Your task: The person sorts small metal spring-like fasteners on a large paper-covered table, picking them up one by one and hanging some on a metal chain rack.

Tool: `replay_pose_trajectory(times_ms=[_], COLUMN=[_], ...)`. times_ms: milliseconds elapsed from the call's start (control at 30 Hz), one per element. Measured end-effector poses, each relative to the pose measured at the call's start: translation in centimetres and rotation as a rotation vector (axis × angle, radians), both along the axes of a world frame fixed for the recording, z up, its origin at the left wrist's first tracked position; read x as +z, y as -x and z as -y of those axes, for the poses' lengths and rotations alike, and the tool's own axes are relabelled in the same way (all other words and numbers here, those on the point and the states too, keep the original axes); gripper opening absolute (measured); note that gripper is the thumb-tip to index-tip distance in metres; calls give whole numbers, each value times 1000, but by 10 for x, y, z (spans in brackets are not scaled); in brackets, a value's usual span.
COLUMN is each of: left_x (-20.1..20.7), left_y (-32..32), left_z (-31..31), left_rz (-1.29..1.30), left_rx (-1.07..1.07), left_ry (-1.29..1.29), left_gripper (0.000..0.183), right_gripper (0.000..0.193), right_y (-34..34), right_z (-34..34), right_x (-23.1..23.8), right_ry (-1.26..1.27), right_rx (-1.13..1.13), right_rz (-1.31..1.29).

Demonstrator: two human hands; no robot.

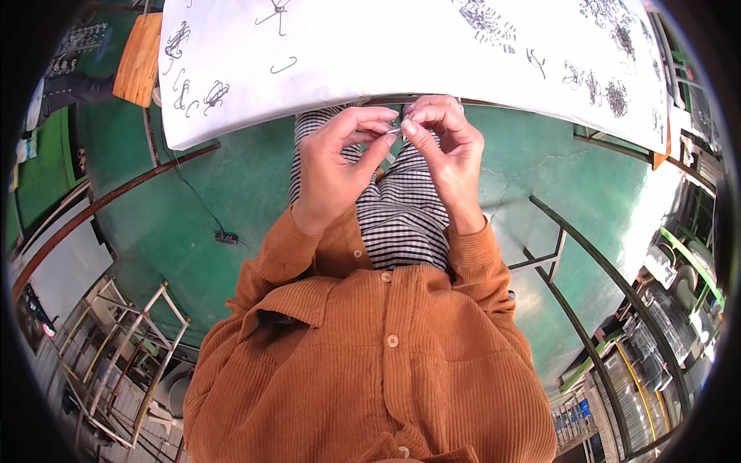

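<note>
Both of my hands are raised over my lap, just in front of the table's near edge. Between thumb and fingers, my left hand (340, 158) pinches a small thin metal piece (394, 131), greyish and shiny. My right hand (449, 150) pinches the same piece from the other side, fingertips nearly touching the left ones. Its exact shape is mostly hidden by the fingers. Ahead, on the white-covered table (370, 58), lie dark curved wire hooks: a single hook (283, 66), a small cluster (274, 15) and a larger heap (485, 25).
More hook heaps lie at the table's left (216, 94) and right (616, 99). A wooden board (139, 58) adjoins the left corner. On the green floor sits a small black box (226, 238) with a cable. Metal frames stand at lower left (127, 363) and right (610, 282).
</note>
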State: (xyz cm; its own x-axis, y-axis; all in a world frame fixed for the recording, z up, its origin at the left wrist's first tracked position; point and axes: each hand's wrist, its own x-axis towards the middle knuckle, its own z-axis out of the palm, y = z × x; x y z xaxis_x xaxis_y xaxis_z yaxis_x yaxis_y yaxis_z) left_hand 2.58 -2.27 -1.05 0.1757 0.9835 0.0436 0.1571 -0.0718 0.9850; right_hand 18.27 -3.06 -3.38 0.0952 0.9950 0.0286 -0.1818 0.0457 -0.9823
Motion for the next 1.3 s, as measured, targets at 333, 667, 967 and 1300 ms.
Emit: replay_pose_trajectory(times_ms=[333,667,967,1300], left_x=[-23,-66,-73,-70], left_y=[-28,-120,-39,-82], left_z=[-103,-180,-172,-169], left_rz=[-282,-485,-429,-575], left_rx=[-148,-200,-90,14], left_ry=[-290,-567,-225,-487], left_gripper=[18,16,22,18], right_gripper=[11,11,12,12], right_y=[6,5,3,4], right_z=[10,19,12,10], right_x=[11,16,4,5], right_ry=[-158,-162,-158,-180], right_rx=[-66,-46,-38,-56], right_rz=[138,237,229,311])
